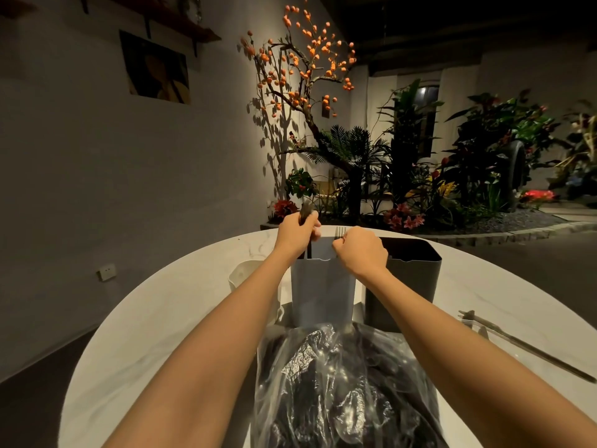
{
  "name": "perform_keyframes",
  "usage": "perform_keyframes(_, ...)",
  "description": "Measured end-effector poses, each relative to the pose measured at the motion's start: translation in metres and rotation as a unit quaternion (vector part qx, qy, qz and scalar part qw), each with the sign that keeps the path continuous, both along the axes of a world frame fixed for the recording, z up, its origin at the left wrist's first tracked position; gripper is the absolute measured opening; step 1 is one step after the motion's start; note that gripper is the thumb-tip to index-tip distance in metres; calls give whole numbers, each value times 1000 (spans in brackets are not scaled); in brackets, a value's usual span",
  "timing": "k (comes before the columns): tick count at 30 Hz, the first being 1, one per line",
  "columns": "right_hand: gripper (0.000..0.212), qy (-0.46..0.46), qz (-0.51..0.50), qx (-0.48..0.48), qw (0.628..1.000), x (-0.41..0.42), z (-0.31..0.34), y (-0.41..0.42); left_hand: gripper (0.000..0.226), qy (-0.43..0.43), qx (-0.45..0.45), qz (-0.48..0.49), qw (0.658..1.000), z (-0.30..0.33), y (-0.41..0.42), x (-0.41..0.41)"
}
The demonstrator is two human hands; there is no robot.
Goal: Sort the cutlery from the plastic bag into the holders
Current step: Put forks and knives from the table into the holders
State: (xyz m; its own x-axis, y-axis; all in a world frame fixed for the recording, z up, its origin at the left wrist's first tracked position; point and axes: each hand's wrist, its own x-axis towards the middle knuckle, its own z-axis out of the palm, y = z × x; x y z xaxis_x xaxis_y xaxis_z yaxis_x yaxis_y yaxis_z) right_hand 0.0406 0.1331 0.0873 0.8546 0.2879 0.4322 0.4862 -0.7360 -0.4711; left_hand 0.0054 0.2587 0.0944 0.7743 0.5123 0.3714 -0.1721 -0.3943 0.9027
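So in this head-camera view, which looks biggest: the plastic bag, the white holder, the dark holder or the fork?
1. plastic bag, though it lies nearest the camera.
2. white holder and dark holder: too alike to rank.
3. fork, mostly hidden.

- You face a plain grey wall (97, 176) with a dark picture (155, 71) hung below a wooden shelf (181, 22).
- A socket (106, 272) sits low on that wall.
- Ahead of you, a lit tree with orange fruit (307, 59) throws shadows (sharp ones) onto the wall.
- Leafy plants (484, 150) and red flowers (536, 195) fill a stone-edged bed.
- A round white table (155, 318) stands before you.
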Motion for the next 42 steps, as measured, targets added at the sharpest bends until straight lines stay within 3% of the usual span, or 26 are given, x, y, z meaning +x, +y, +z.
perform_keyframes(5, 22, 2, -1, -2, 1000, 0, 0, -1, 18, 60, 147, 55, 986, -20, 8, -5)
perform_keyframes(9, 25, -11, -7, -3, 1000, 0, -3, -2, 38, 13, 161, 54, 985, -23, 6, -9)
perform_keyframes(13, 40, 5, 61, 107, 992, -1, 2, 0, 36, -34, 199, 78, 976, -21, 6, -12)
perform_keyframes(16, 54, 133, 170, 252, 943, -11, 13, 4, 17, -60, 193, 84, 976, -15, 0, -18)
perform_keyframes(19, 54, 247, 262, 320, 877, -24, 18, 5, 37, -63, 149, 48, 986, -9, -9, -28)
perform_keyframes(22, 46, 277, 296, 311, 860, -41, 23, 4, 51, -59, 128, 26, 990, -6, -16, -40)
perform_keyframes(26, 68, 277, 321, 268, 865, -61, 25, 3, 59, -49, 128, 11, 990, -7, -13, -55)
perform_keyframes(30, 64, 313, 350, 280, 838, -71, 20, 4, 40, -22, 147, 6, 989, -10, -3, -72)
perform_keyframes(33, 67, 325, 349, 266, 838, -71, 12, 9, 32, -3, 164, 35, 986, -12, 4, -83)
perform_keyframes(38, 30, 269, 322, 138, 897, -68, 0, 17, 27, 9, 151, 103, 983, -15, 22, -96)
perform_keyframes(42, 27, 272, 346, 117, 890, -72, -7, 29, 20, 13, 71, 93, 993, -16, 32, -104)
